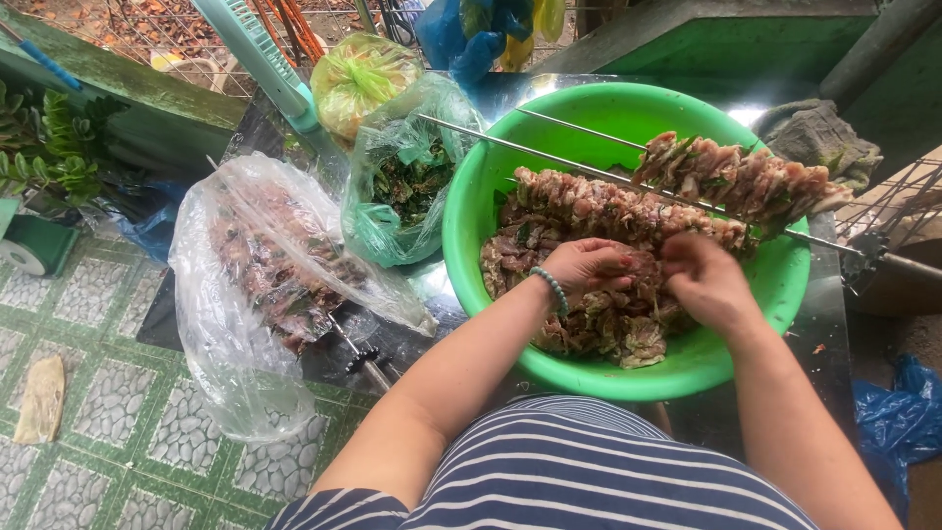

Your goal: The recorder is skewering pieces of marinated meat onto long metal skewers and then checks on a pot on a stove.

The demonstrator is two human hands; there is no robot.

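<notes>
- A shiny metal table stands over green patterned floor tiles.
- A round green plastic basin at the table's near edge holds marinated meat pieces.
- The left hand and right hand, fingers curled, pinch meat at the basin's middle.
- Two loaded metal skewers lie across the basin's rim.
- A clear plastic bag of skewered meat lies at the table's left edge.

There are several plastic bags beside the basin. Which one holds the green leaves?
The green-tinted clear bag leaning against the green basin. The large clear bag holds meat skewers; the yellow-green bag behind is knotted shut.
</notes>
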